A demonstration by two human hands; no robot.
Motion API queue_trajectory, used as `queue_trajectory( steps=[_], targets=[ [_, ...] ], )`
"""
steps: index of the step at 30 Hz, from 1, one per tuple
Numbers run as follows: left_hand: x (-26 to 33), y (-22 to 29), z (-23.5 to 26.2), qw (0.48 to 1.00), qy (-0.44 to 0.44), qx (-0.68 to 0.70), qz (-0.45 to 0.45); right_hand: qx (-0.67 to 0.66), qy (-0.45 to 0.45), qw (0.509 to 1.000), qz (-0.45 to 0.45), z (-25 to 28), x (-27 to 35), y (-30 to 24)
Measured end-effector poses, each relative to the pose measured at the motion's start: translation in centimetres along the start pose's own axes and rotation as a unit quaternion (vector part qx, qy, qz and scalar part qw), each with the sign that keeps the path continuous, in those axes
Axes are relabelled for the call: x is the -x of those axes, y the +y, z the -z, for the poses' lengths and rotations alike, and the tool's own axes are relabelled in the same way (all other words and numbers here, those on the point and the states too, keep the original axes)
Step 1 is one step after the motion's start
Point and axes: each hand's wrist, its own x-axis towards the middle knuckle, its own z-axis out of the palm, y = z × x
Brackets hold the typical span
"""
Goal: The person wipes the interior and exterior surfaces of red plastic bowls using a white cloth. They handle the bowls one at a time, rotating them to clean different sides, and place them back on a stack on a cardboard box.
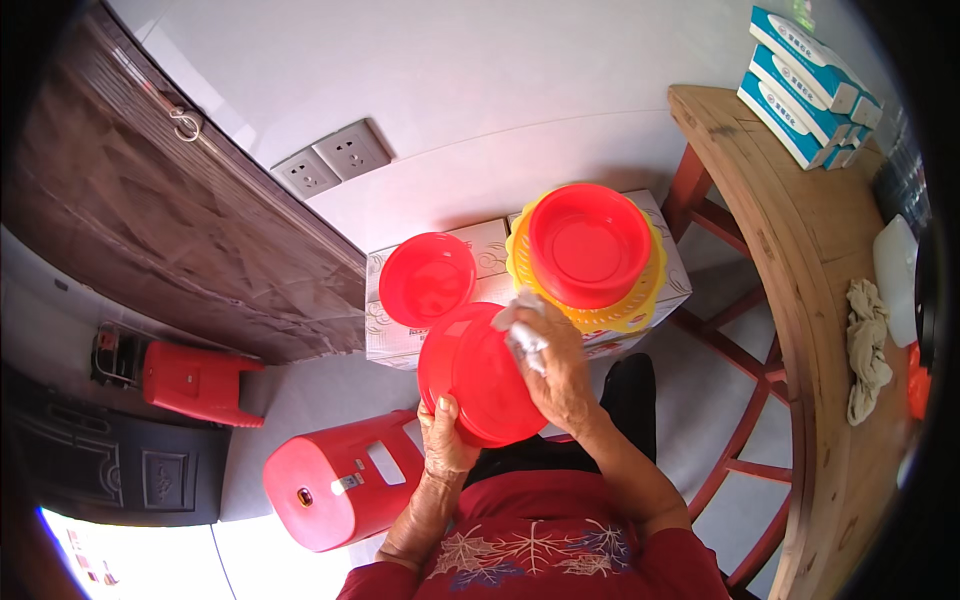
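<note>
- Held basin: a red basin (478,365) sits in a person's hands, aloft by the near edge of the left carton (490,240).
- Hands apart: the left hand (447,440) clamps the basin's lower rim; the right hand (558,368), at its right side, clutches a crumpled white wipe (527,338).
- Nearby: a second red basin (428,278) rests near that carton's left edge; a third (590,246) sits in a yellow basket (655,285) on the right carton (676,285), reaching its near edge.
</note>
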Motion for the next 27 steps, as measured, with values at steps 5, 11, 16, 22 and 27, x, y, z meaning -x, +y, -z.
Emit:
queue_trajectory(
  steps=[5, 11, 16, 22, 27],
  targets=[
    [-0.5, 0.0, 0.8, 0.999, 0.041, 0.014, -0.002, -0.052, -0.006, 0.992, -0.112, 0.1, 3.9, 0.5],
    [-0.7, -1.1, 2.3, 0.999, 0.035, 0.037, -0.011, -0.058, -0.095, 0.992, 0.059, 0.0, 4.9, -3.0],
    [0.0, -2.0, 3.8, 0.861, -0.006, -0.493, -0.126, -0.007, -0.149, 0.977, 0.151, -0.2, 3.3, -4.9],
    [1.0, -1.0, 0.2, 0.974, 0.040, -0.211, -0.069, 0.016, -0.133, 0.986, 0.101, 0.6, -0.6, -4.2],
    [1.8, -0.1, 0.2, 0.927, -0.069, -0.344, -0.134, -0.075, -0.132, 0.976, -0.154, 2.1, -1.5, -0.4]
  ],
)
